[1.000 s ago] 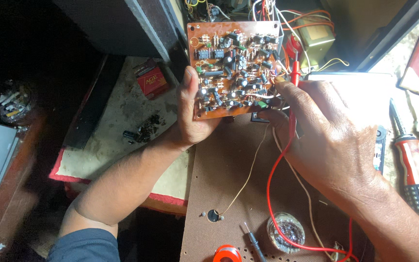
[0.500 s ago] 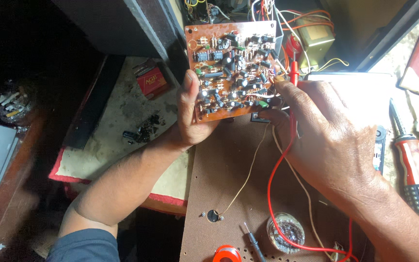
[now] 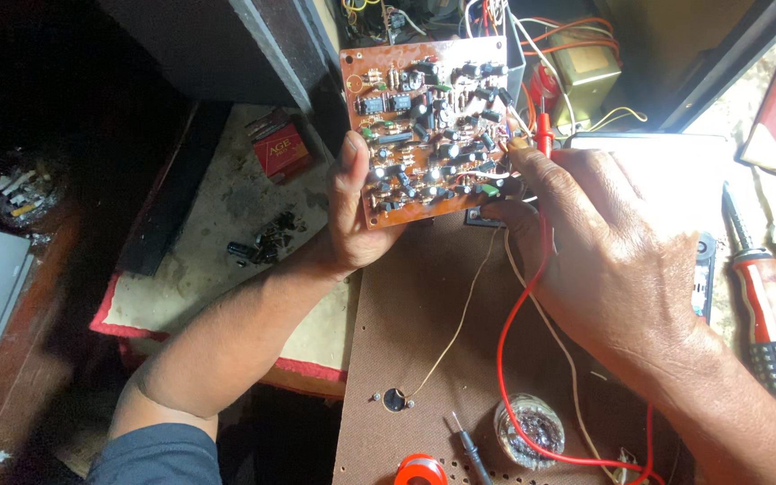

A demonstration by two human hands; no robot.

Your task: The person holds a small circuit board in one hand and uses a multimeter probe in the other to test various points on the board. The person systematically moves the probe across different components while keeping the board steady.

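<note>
The circuit board (image 3: 428,126) is gripped at its lower-left edge by the left hand (image 3: 352,211) above the desk (image 3: 424,332), while the red probe (image 3: 545,135), pinched in the right hand (image 3: 612,260), is best kept on one joint only.

You saw a brown circuit board (image 3: 428,126) dotted with black parts, a red wire (image 3: 507,359), a red-and-black screwdriver (image 3: 770,314) at three o'clock, and brown perforated hardboard (image 3: 424,341).
</note>
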